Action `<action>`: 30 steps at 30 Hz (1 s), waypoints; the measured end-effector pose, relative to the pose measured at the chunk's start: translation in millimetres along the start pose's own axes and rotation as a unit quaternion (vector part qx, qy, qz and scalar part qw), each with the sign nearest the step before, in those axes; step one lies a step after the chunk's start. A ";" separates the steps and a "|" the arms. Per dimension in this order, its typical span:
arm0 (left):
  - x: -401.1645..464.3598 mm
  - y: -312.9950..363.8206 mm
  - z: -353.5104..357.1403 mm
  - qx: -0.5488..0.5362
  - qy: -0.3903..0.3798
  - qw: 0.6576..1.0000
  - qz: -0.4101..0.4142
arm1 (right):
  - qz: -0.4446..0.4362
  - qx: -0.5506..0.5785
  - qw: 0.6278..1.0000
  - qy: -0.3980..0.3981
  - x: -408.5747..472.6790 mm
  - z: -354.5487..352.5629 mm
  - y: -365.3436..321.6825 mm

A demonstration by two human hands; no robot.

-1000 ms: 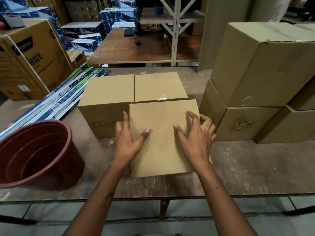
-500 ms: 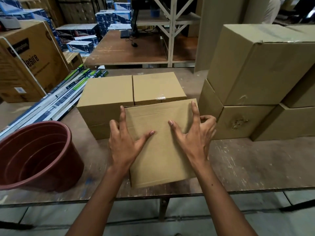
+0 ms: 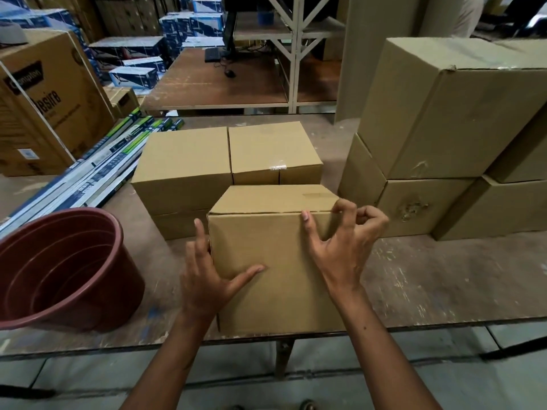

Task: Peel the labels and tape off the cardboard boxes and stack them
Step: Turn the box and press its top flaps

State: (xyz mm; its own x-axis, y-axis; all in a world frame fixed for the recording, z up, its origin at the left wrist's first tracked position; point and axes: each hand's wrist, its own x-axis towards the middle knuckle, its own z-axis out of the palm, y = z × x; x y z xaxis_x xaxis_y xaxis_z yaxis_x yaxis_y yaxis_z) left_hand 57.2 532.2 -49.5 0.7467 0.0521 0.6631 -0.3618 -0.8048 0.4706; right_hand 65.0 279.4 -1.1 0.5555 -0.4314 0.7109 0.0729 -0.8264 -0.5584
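My left hand (image 3: pixel 207 279) presses, fingers spread, against the plain brown cardboard box (image 3: pixel 278 261) at the scuffed wooden table's (image 3: pixel 429 279) near edge; my right hand (image 3: pixel 343 241) claws its top corner, fingers curled apart.

Soft, dim indoor light falls from above, casting only faint shadows. A small glare glints on the clear tape (image 3: pixel 278 167) near twelve o'clock of centre. Wide-angle distortion bends the edges, and the red bucket (image 3: pixel 63 269) at nine o'clock looks slightly blurred.
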 end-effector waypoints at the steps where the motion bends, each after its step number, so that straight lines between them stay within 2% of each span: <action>1: -6.7 -4.7 3.2 -0.007 0.006 1.000 -0.005 | -0.011 0.001 1.000 0.010 -4.3 0.3 0.3; 5: -25.1 -16.8 14.0 -0.013 0.015 1.000 -0.021 | -0.062 -0.026 0.998 -0.005 -22.3 1.7 5.0; 11: -13.7 -18.8 5.8 -0.065 0.106 0.987 0.107 | -0.102 -0.124 0.987 0.015 -32.8 -2.7 11.9; 16: 9.5 1.6 2.5 -0.129 -0.013 0.988 0.085 | -0.155 -0.051 0.987 0.000 -55.3 3.0 28.4; 19: -4.9 -12.9 13.4 -0.129 -0.022 0.986 0.108 | -0.157 -0.040 0.987 -0.013 -69.4 7.5 37.8; 25: -17.0 -26.7 22.4 -0.126 -0.046 0.983 0.127 | -0.145 -0.118 0.980 -0.063 -69.1 6.3 34.3; 27: -9.9 -24.9 20.3 -0.094 -0.031 0.984 0.150 | -0.152 -0.149 0.973 -0.086 -62.0 4.1 25.1; 30: -0.2 -16.7 11.6 -0.063 -0.011 0.983 0.173 | -0.161 -0.127 0.969 -0.141 -52.7 0.7 16.8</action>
State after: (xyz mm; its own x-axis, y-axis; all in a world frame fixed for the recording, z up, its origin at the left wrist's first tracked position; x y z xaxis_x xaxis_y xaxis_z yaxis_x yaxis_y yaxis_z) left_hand 69.6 538.8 -64.2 0.5787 -0.2254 0.7838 -0.6609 -0.6927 0.2887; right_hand 37.5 288.5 -48.3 0.7445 -0.0504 0.6657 0.0931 -0.9796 -0.1782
